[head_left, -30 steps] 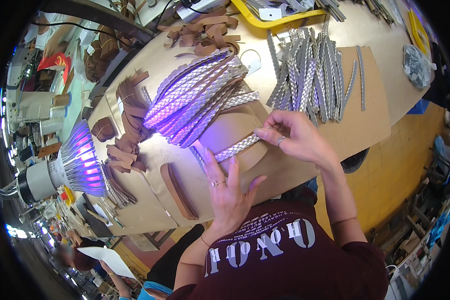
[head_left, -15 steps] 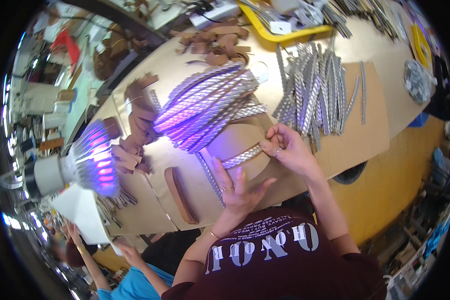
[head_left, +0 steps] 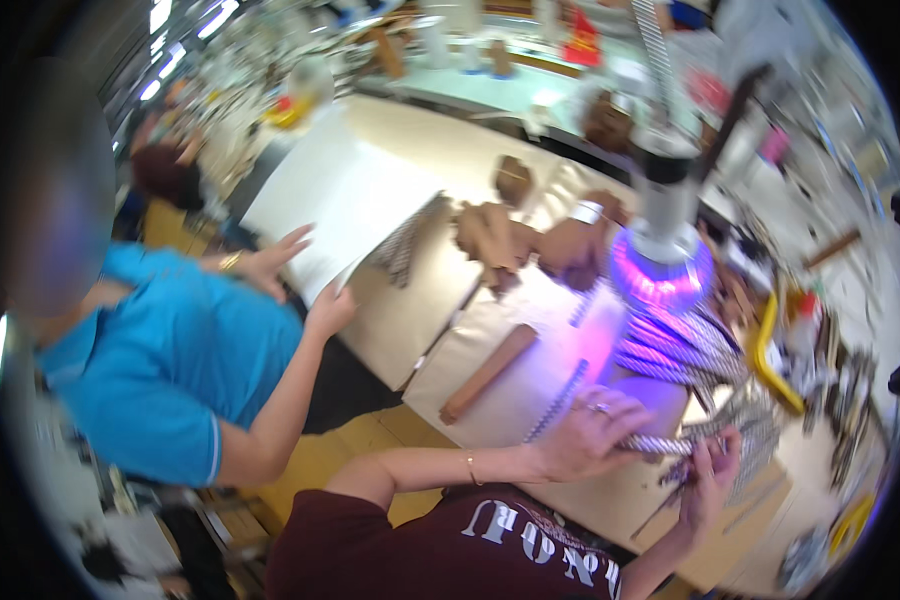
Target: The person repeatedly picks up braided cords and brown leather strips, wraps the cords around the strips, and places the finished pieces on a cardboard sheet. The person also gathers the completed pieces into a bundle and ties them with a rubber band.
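Observation:
A short silver braided strip (head_left: pixel 660 445) with brown edging stretches between my two hands, above the front of the table. Its right end is pinched by my right hand (head_left: pixel 710 480). At its left end, my left hand (head_left: pixel 592 435) has its fingers curled, and the strip runs in between them, partly hidden. Just beyond my hands lies a bundle of silver braided strips (head_left: pixel 680 345), lit purple by a lamp (head_left: pixel 660 265) close over it. Beside my right hand is a loose pile of grey braided strips (head_left: pixel 755 440), blurred.
On the left, a person in a blue shirt (head_left: pixel 170 350) holds a large white sheet (head_left: pixel 330 200) over the table. Brown strap pieces (head_left: pixel 490 240) lie farther back, and a long brown strap (head_left: pixel 490 372) lies nearer. A yellow-rimmed tray (head_left: pixel 767 365) stands at right.
My view has swung left, bringing the person with the white sheet fully in. My left hand's fingers, spread before, are now curled at the strip. The strip appears lifted off the tan panel.

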Motion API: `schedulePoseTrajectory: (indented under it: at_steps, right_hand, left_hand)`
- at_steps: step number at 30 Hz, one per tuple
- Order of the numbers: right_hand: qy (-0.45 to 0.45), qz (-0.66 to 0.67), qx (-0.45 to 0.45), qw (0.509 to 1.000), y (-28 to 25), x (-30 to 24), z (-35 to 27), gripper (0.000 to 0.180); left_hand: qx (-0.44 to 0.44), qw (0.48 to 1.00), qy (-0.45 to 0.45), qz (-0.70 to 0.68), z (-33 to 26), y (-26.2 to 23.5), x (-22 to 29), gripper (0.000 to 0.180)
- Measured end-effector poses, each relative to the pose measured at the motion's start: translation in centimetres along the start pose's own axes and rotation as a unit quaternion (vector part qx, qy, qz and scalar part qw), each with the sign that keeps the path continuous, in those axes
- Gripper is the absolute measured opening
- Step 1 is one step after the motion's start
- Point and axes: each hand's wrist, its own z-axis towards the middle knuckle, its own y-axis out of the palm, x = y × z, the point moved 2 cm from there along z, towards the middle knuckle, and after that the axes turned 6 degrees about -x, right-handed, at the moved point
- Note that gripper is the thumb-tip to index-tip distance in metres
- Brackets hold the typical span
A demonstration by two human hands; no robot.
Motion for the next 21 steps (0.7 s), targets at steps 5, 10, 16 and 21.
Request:
schedulePoseTrajectory:
  at_steps: [5,10,16,21]
  right_hand:
    - [-0.089,-0.002,-0.011,0.996,0.7,-2.8,2.7,0.026]
    - [-0.209,-0.175,0.059,0.96,0.0,-4.4,6.3,0.012]
    - [-0.231,-0.319,0.145,0.908,0.6,-2.4,8.4,0.017]
    - [-0.179,-0.434,0.23,0.852,2.0,-2.4,8.1,0.019]
  left_hand:
    - [0.009,0.997,0.021,-0.068,2.8,-1.9,-0.5,0.042]
    - [0.058,0.997,0.047,-0.024,8.7,-3.8,-3.2,0.036]
    - [-0.017,0.992,-0.029,-0.121,11.3,-2.0,-6.4,0.033]
    - [-0.038,0.997,-0.011,-0.061,11.2,-1.8,-6.1,0.022]
